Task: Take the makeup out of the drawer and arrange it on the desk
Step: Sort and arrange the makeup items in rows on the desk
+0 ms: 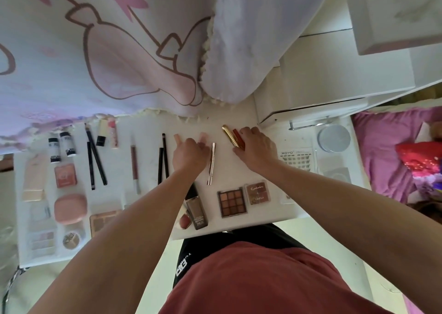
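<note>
On the white desk [239, 112] my right hand [257, 152] curls over a gold lipstick tube [229, 135] and a red tube [239, 137] lying side by side. My left hand [189, 157] rests on the desk with its thumb side against a slim rose-gold tube [211, 164]; two fingers point forward. Closer to me lie a brown foundation bottle [197, 209], a nine-pan eyeshadow palette [232, 203] and a smaller palette [257, 192]. Black pencils [95, 160], small jars [61, 149] and pink compacts [69, 208] fill the left side. To the right, the drawer [354, 146] holds a round silver compact [333, 137] and a lash tray [297, 160].
A pink-and-white curtain [95, 50] hangs over the desk's far edge. A white cabinet [323, 86] stands at the back right. Pink bedding [387, 160] lies beyond the drawer. My red shirt and black shorts fill the bottom of the view.
</note>
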